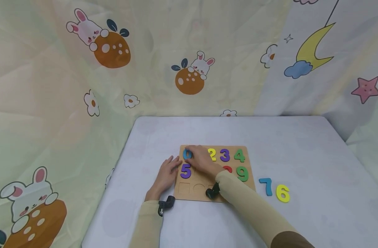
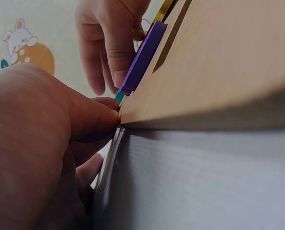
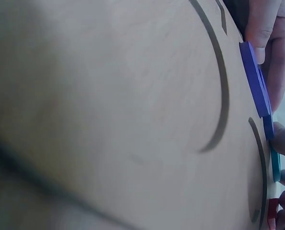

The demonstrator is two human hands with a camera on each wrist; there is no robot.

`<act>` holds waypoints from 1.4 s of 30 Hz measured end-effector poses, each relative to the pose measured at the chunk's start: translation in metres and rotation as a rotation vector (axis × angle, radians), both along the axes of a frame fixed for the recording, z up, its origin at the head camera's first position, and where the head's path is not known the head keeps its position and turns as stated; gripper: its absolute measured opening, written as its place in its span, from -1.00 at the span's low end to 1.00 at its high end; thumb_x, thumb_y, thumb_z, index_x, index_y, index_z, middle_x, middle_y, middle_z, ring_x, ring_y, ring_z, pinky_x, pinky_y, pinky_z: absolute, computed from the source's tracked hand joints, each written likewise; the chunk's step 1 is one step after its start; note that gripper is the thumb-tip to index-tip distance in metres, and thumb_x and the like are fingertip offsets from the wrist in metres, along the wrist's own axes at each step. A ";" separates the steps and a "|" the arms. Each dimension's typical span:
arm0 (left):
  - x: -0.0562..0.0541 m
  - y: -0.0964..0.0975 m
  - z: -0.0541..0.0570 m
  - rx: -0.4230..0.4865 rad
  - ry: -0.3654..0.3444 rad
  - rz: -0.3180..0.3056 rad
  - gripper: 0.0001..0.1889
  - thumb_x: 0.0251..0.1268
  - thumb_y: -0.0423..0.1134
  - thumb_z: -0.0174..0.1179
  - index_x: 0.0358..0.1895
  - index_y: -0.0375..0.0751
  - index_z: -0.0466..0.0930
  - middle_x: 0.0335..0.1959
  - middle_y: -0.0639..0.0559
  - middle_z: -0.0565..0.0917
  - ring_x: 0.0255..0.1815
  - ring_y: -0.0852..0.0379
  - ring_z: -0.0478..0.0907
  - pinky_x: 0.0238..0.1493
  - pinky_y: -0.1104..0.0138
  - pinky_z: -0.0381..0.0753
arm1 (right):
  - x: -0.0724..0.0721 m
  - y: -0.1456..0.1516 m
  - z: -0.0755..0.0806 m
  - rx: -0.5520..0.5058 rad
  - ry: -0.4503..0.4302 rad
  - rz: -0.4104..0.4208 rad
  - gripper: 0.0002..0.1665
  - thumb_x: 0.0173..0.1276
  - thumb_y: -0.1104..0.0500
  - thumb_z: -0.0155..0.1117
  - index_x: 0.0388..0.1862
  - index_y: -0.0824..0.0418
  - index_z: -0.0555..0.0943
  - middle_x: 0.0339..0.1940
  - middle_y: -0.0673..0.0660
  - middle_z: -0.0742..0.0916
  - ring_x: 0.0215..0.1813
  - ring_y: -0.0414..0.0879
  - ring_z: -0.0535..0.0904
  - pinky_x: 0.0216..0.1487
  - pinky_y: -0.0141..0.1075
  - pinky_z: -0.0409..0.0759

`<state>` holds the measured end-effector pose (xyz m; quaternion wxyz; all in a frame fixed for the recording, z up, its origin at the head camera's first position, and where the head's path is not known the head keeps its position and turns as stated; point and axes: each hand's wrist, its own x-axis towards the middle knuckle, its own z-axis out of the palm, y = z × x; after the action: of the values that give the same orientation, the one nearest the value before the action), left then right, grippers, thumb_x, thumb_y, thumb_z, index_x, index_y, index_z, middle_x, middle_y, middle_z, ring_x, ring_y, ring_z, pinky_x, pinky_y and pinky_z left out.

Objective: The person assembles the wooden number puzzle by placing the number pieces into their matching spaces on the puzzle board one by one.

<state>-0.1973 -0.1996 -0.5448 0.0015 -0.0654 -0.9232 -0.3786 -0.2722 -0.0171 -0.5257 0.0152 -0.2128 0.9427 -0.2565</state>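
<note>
A wooden number board lies on the table. My right hand reaches over its upper left part and pinches the blue number 0 between thumb and fingers. The purple number 5 sits just below the 0, and in the left wrist view the same purple piece stands slightly proud of the board. My left hand rests at the board's left edge, fingertips touching it. A red piece shows under the right fingers in the right wrist view.
Yellow 2, purple 3, green 4 and green 9 lie on the board. A red number is partly covered by the right arm. Blue 7 and yellow 6 lie on the table to the right.
</note>
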 end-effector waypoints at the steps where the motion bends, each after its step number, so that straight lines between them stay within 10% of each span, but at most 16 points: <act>1: 0.000 0.000 0.000 -0.002 -0.001 0.000 -0.61 0.45 -0.33 0.03 0.29 -0.08 0.51 0.47 0.14 0.31 0.57 0.02 0.01 0.59 0.04 -0.10 | 0.000 0.001 0.000 -0.001 0.006 0.004 -0.31 0.31 -0.06 0.37 0.39 0.02 0.44 0.38 0.07 0.52 0.36 0.07 0.42 0.39 -0.05 0.43; 42: -0.002 0.002 -0.003 -0.029 -0.025 0.031 -0.61 0.45 -0.33 0.03 0.29 -0.06 0.52 0.47 0.21 0.30 0.57 0.07 -0.02 0.59 0.07 -0.11 | 0.038 0.057 0.014 -0.154 -0.158 0.033 -0.52 0.39 0.01 0.29 0.27 0.01 0.55 0.12 -0.08 0.67 0.20 -0.14 0.53 0.24 -0.17 0.57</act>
<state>-0.1992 -0.1973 -0.5474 -0.0052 -0.0463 -0.9295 -0.3660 -0.2338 0.0401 -0.5117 0.0772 -0.2082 0.9123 -0.3440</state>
